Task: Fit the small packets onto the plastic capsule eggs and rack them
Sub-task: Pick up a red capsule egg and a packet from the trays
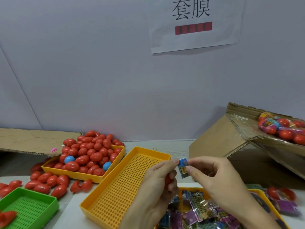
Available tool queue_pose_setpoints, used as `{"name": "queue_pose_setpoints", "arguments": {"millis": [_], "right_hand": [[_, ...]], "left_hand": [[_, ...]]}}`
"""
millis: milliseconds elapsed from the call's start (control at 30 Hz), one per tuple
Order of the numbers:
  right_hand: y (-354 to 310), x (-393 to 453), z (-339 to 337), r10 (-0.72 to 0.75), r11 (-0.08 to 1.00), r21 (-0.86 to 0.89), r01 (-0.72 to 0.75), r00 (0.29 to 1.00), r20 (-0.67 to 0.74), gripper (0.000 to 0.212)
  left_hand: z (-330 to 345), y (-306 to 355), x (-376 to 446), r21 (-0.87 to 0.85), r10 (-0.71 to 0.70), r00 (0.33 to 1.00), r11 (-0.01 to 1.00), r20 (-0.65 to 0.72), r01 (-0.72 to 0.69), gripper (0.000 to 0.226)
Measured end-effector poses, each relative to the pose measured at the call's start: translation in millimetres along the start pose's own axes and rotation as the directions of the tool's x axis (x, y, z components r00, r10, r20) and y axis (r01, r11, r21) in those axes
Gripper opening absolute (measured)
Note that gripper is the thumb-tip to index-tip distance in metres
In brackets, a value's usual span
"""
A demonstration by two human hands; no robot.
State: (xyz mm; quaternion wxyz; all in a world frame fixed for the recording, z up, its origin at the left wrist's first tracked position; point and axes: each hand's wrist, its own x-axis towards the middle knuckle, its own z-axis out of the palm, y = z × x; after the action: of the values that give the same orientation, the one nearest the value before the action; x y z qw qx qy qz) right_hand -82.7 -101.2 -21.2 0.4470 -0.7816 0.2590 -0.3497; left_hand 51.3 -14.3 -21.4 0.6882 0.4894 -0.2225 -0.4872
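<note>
Packet (183, 167) hangs between your two hands above the bare yellow rack (125, 184); your right hand (212, 177) pinches its right edge with thumb and forefinger, your left hand (158, 180) pinches its left top corner; its long axis runs up and down. Red egg (168, 180) sits tucked in your left palm, held by the curled lower fingers, just below and left of the packet; so the sleeve must likely open downward toward it, and your left hand is the nearer one. More packets lie in the yellow tray (257, 192) under your wrists; loose eggs fill the far bin (92, 176).
</note>
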Motion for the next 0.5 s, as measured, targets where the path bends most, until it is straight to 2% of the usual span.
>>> {"name": "queue_pose_setpoints", "arguments": {"millis": [133,267,400,500], "right_hand": [[0.9,0.2,0.5,0.021,0.999,0.037,-0.021,1.0,0.003,0.024],[0.5,0.3,0.6,0.021,0.998,0.064,-0.019,1.0,-0.023,0.018],[1.9,0.4,-1.9,0.034,0.998,0.053,-0.032,0.999,-0.023,0.008],[0.0,0.0,-2.2,0.019,0.998,0.058,-0.018,1.0,-0.009,0.019]], "left_hand": [[-0.4,-0.9,0.0,0.057,0.017,0.999,0.998,-0.029,-0.016,0.012],[0.1,-2.1,0.8,0.197,0.09,0.995,0.977,-0.051,-0.078,0.01],[1.8,-2.1,0.6,0.255,0.156,0.987,0.956,-0.033,-0.143,0.011],[2.3,-1.3,1.0,0.236,0.189,0.982,0.956,-0.028,-0.177,0.011]]}}
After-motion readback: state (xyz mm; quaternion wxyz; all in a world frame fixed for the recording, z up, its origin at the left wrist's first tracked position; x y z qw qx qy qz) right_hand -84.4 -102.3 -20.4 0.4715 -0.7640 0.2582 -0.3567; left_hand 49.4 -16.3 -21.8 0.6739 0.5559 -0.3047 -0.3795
